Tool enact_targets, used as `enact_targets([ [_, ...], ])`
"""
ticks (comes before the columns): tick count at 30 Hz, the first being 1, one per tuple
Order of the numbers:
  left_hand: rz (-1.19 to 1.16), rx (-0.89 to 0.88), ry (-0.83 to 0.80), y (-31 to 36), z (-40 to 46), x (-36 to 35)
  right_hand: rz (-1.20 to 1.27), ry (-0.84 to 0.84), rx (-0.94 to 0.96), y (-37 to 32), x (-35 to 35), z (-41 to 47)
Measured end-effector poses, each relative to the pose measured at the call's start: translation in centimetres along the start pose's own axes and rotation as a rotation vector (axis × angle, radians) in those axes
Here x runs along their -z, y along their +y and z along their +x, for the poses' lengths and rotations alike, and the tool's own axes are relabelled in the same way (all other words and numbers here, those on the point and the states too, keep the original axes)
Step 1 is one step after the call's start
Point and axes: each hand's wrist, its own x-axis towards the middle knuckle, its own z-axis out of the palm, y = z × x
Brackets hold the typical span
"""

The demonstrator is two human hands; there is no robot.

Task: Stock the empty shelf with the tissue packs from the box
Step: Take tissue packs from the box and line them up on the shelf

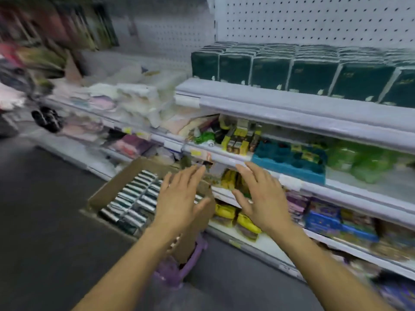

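The box (125, 198) of tissue packs (134, 202) lies just below and left of both hands. Left hand (179, 198) and right hand (260, 198) hover with fingers spread, each grip released, holding nothing. More packs line the top shelf (292, 108).

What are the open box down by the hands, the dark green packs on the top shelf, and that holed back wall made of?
Box: looks like plain brown cardboard, matte, with thin folded flaps.
Dark green packs: probably glossy plastic film over soft tissue; pale highlights along the edges suggest it, though blur leaves this open.
Back wall: seemingly white-painted metal pegboard, judging by its regular rows of holes.
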Motion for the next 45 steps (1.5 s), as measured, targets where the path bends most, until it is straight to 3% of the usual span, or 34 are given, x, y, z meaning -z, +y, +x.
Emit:
enact_targets([
  [7,0.002,0.235,-0.18,-11.3,-4.8,-3.1,0.069,-0.222,0.056,-7.6,-8.8,3.9],
  [19,-0.148,0.627,-0.576,-27.2,-3.8,-15.1,0.098,-0.68,0.082,-12.3,-28.6,14.2],
  [24,-0.429,0.863,-0.543,-30.8,-1.5,-22.7,0.11,-0.802,0.087,-13.5,-38.2,16.8],
  [27,-0.558,1.016,-0.498,-32.0,-0.8,-27.4,0.093,-0.812,0.13,-13.9,-43.5,17.3],
  [31,-0.827,1.376,-0.436,-33.2,0.1,-32.0,0.048,-0.846,0.188,-14.4,-49.1,16.9],
  [34,-0.948,1.535,-0.456,-33.5,1.0,-34.4,0.024,-0.785,0.228,-14.8,-52.1,16.3],
  [39,-0.991,1.59,-0.535,-34.3,1.5,-37.2,-0.053,-0.736,0.267,-14.9,-54.7,16.2],
  [45,-0.948,1.659,-0.476,-34.6,1.0,-37.5,0.02,-0.764,0.125,-14.1,-53.9,17.2],
])
